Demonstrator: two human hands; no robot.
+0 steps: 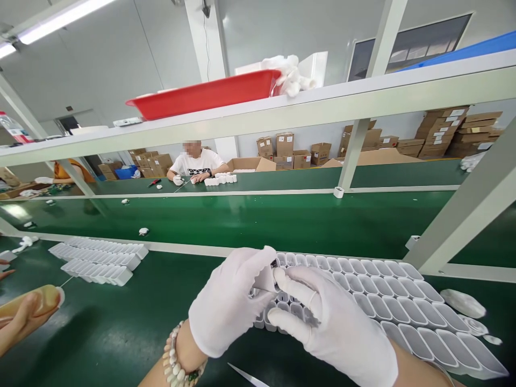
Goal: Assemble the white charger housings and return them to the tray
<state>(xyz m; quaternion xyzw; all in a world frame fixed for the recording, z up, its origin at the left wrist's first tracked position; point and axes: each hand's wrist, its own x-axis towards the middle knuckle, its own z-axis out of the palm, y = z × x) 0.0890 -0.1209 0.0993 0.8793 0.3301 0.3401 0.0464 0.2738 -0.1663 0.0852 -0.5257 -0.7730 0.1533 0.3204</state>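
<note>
Two gloved hands (234,301) meet, fingers bent, at a white casing (265,280).

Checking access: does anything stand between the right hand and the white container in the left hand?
Nothing visible: the right hand has a fingertip right by the white container in the left hand.

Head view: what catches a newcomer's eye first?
Probably the red tray, on the raised shelf at top centre. The white-gloved left hand holds a small white piece at lower centre, the gloved right hand beside it. Rows of open white containers lie at lower right.
</note>
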